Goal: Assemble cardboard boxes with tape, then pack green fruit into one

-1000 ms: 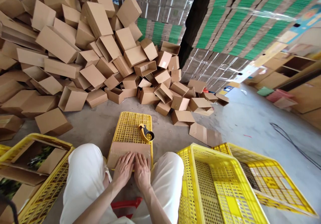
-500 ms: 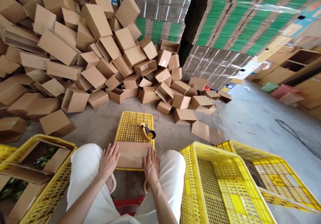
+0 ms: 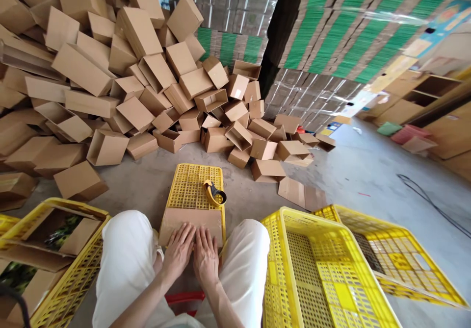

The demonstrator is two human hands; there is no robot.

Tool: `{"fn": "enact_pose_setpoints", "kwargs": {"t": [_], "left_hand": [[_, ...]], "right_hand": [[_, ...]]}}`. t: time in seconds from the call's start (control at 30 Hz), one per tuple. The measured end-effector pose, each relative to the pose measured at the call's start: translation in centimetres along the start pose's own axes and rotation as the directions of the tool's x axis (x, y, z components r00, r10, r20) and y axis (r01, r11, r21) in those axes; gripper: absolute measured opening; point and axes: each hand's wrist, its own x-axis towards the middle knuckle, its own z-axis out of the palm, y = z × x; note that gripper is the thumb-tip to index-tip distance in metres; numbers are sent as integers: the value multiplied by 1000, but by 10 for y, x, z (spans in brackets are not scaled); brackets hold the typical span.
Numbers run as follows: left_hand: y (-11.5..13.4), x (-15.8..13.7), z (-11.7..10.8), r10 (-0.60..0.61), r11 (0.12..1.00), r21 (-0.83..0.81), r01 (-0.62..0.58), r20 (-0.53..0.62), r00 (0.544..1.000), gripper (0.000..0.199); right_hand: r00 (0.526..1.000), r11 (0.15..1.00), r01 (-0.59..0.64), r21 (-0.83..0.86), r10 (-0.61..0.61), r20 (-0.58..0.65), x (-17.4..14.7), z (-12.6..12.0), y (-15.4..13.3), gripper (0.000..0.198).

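A closed cardboard box (image 3: 174,217) rests on the near part of an upturned yellow plastic crate (image 3: 180,185) between my knees. My left hand (image 3: 179,249) lies flat on the box's near edge, fingers stretched forward. Beside it, almost touching, my right hand (image 3: 205,254) presses on the same edge with its fingers extended. Neither hand grips anything. Just beyond the box, on the crate top, lies a yellow and black tape dispenser (image 3: 214,194).
A large heap of empty cardboard boxes (image 3: 136,114) fills the floor ahead. Yellow crates (image 3: 283,259) stand to my right. At my left, another crate (image 3: 79,259) holds open boxes with dark green contents. Strapped stacks of flat cardboard (image 3: 331,29) rise behind.
Both hands have slid inward from the box's two ends to its near middle, coming together. The tape dispenser stays in place on the crate.
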Motion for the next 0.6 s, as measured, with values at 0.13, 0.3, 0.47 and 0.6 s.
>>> {"fn": "enact_pose_setpoints", "kwargs": {"t": [0.13, 0.3, 0.47, 0.6], "left_hand": [[-16, -10, -6, 14, 1000, 15, -14, 21, 1000, 56], [-20, -8, -4, -6, 1000, 29, 6, 8, 1000, 54], [-25, 11, -5, -16, 1000, 14, 16, -1, 1000, 54], [-40, 29, -3, -91, 996, 13, 92, -33, 995, 49]], "right_hand": [[1000, 1000, -4, 16, 4, 10, -11, 0, 1, 57], [999, 999, 32, 4, -32, 36, 17, -2, -2, 58], [995, 998, 60, 3, -60, 85, 58, -6, -10, 58], [996, 998, 59, -4, -59, 66, 63, -7, -11, 55]]}}
